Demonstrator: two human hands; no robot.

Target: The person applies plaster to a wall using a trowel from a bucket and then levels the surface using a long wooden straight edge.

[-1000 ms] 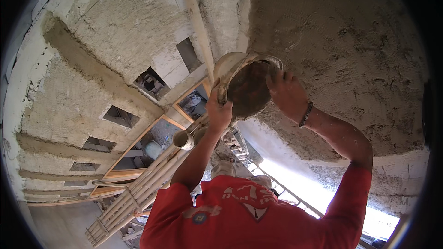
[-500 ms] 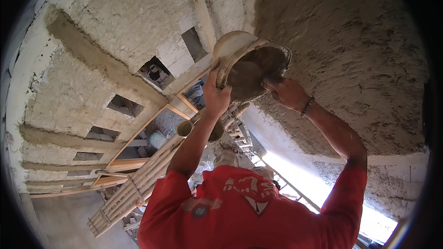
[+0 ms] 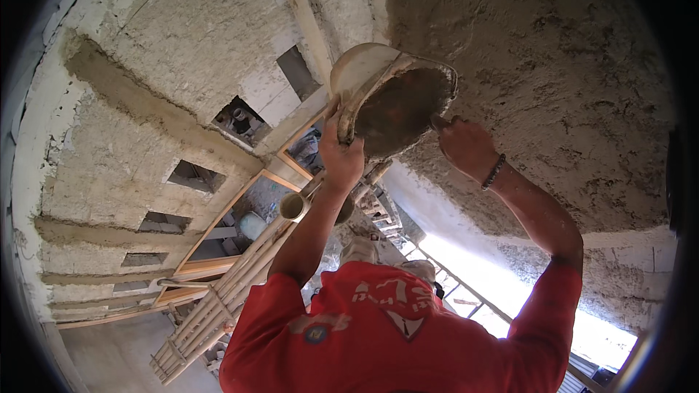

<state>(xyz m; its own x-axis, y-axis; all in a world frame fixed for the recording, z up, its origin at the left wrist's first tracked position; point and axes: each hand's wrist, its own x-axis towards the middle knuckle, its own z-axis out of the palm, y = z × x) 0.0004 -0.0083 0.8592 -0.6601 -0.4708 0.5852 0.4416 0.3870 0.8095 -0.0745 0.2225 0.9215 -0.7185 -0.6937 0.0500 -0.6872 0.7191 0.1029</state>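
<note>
Left hand (image 3: 341,156) closed on near rim of mortar pan (image 3: 393,98), raised overhead; right hand (image 3: 466,147) closed on far rim, bead bracelet (image 3: 494,172) at wrist. Pan between hands, against plastered wall (image 3: 539,65). Pan higher than before.

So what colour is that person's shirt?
Red shirt with a pale printed pattern, in the head view.

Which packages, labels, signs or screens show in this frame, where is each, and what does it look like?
No packages, signs or screens show.
Shirt print: on the back of the red shirt of a person below the pan, a white emblem with a downward triangle.
Shirt badge: left of the print, small, round, blue and yellow.
</note>
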